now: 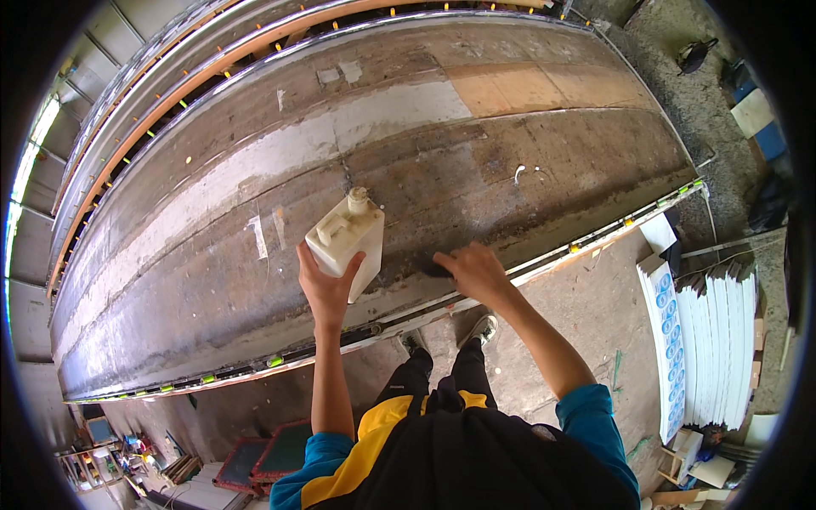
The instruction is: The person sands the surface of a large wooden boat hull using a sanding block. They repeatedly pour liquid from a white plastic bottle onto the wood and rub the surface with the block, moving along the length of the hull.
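A white plastic jug (364, 242) with a moulded handle and a short neck stands on the long worn table (442, 191), near its close edge. My left hand (327, 285) is wrapped round the jug's lower near side, thumb on one face and fingers on the other. To the right of the jug, my right hand (476, 270) is low over the tabletop, its fingers curled and pointing left. A dark patch shows under those fingertips; whether it is a small object or a shadow, I cannot make out.
A metal-edged rail with yellow and green clips (574, 248) runs along the table's near edge. Beyond the far edge lie more long rails (280, 42). White panels (718, 348) stack upright at the right. Dark red-framed panels (280, 450) lie on the floor behind left.
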The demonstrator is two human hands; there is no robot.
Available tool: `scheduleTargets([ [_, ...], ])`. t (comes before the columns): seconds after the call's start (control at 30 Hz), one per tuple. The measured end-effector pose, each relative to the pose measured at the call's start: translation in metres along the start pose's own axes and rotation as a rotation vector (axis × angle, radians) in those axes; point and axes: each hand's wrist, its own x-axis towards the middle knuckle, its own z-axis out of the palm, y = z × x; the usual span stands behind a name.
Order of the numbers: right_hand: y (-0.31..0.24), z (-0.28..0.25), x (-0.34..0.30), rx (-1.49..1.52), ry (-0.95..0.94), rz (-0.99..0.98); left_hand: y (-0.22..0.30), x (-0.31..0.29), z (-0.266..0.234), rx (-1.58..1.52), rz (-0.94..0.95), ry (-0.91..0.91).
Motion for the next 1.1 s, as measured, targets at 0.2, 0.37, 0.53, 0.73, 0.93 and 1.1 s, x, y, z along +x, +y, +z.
scheduleTargets([
  [0.2,0.014,-0.026,0.028,0.092,-0.093,0.178,-0.002,-0.005,0.004,-0.062,-0.022,0.081],
  [0.37,-0.012,-0.001,0.023,0.032,-0.057,-0.038,-0.009,-0.005,0.003,-0.086,-0.038,0.131],
  [0.53,-0.004,-0.008,0.053,0.093,-0.033,0.061,-0.004,-0.005,-0.002,-0.102,-0.069,0.142],
  [0.73,-0.019,-0.001,0.022,0.128,-0.078,-0.29,-0.014,-0.009,-0.007,-0.046,-0.067,0.145],
  [0.93,0.081,-0.02,-0.016,0.084,-0.118,-0.051,-0.008,-0.012,-0.015,-0.063,-0.059,0.108],
  [1.1,0.092,-0.037,-0.012,0.071,-0.146,0.069,-0.009,-0.017,-0.018,0.001,-0.065,0.093],
])
